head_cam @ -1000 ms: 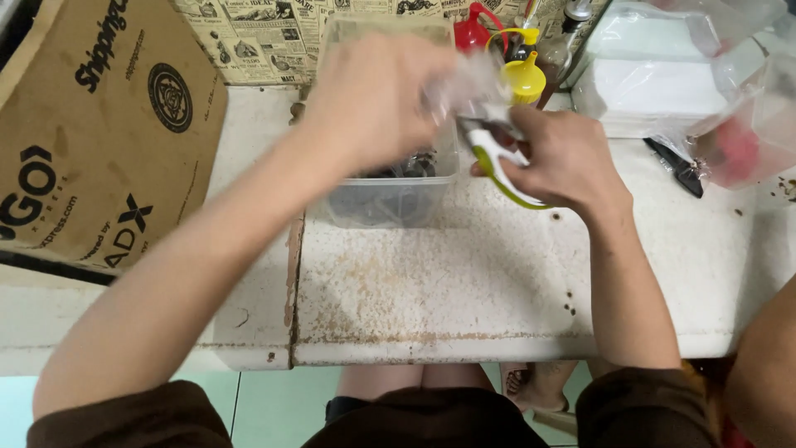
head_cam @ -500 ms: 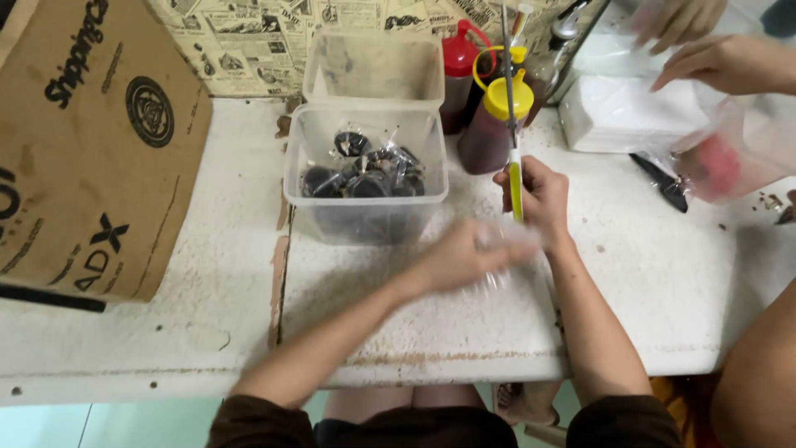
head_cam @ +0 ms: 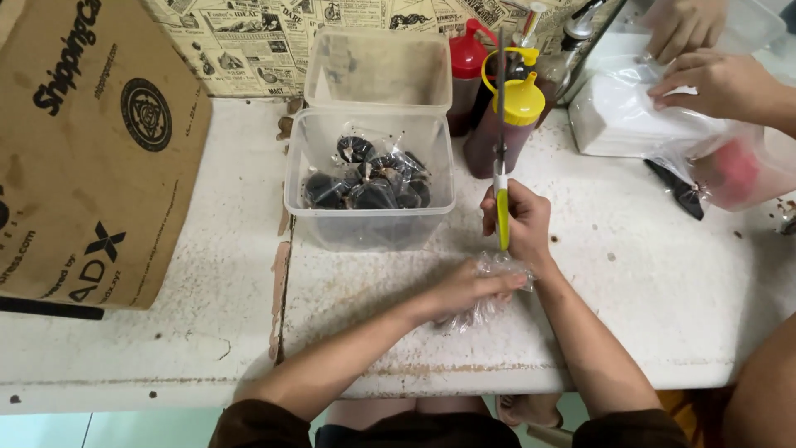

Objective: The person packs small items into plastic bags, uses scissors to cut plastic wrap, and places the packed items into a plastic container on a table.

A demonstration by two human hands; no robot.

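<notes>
Nearby, tub (head_cam: 369,224) and sauce bottles (head_cam: 506,124) — behind both hands.

A worn white stone table (head_cam: 207,332), stained and cracked, stands against a wall covered in newspaper-print paper (head_cam: 249,41). Pale green floor (head_cam: 108,431) shows below the table's near edge.

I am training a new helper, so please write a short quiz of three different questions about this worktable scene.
1. True or false: the right hand holds a tool with a yellow-green handle.
2. What does the left hand press on the table? A) a clear plastic bag B) a sponge C) a spoon
3. Fill in: the small dark tied packets lie in a clear plastic ____.

Key: 1 true; 2 A, the clear plastic bag; 3 the container.
</notes>
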